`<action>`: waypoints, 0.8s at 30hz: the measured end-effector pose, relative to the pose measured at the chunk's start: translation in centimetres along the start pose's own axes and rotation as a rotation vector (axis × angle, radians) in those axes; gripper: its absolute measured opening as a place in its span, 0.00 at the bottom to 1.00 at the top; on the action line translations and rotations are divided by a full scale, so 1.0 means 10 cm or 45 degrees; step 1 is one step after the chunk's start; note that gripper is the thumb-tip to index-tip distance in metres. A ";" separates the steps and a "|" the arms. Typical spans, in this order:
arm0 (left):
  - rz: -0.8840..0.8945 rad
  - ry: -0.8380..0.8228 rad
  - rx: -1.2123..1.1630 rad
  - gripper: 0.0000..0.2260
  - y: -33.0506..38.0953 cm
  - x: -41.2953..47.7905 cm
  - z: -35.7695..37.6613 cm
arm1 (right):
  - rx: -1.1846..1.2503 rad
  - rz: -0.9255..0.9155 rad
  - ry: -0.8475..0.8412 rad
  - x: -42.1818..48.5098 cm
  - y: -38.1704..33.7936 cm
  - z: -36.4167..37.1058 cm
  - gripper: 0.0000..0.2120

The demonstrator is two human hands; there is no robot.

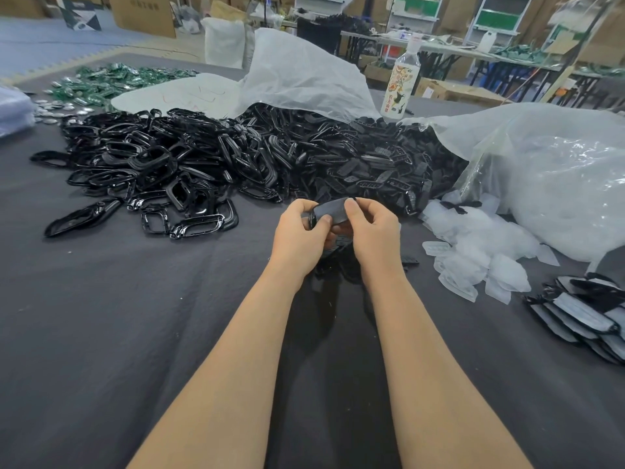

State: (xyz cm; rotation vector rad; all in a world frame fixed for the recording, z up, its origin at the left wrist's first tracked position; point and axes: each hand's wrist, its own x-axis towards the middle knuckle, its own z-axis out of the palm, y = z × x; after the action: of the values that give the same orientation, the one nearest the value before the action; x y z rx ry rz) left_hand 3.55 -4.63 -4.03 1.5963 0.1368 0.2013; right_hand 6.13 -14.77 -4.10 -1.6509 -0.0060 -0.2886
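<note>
I see the left hand point(297, 233) and right hand point(373, 228), each grip clamped on one small black oval plastic shell point(333, 211) above the grey-clothed bench point(101, 316), near the heap of black plastic frames point(189, 157); lettering on the clear plastic bottle point(400, 79) is too small to read.

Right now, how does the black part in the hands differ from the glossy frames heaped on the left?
The black part is solid and dull; the glossy frames are open loops that shine. The black part is gripped by the left hand and right hand; the glossy frames lie loose in a heap. Both are black.
</note>
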 end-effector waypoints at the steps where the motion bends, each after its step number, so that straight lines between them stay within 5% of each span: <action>1: 0.002 0.011 0.000 0.07 0.00 0.01 0.00 | 0.052 0.030 -0.029 0.00 -0.01 0.00 0.07; 20: -0.012 0.008 -0.016 0.06 -0.03 0.03 0.02 | -0.020 0.154 -0.038 0.01 -0.03 -0.03 0.12; 24: -0.007 0.033 0.012 0.08 -0.02 0.02 0.01 | -0.050 0.137 -0.124 0.02 -0.03 -0.07 0.06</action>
State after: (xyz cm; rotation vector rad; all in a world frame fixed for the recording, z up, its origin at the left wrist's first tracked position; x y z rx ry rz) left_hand 3.79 -4.67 -4.21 1.6032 0.1629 0.2174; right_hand 6.11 -15.44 -3.77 -1.6963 0.0150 -0.1266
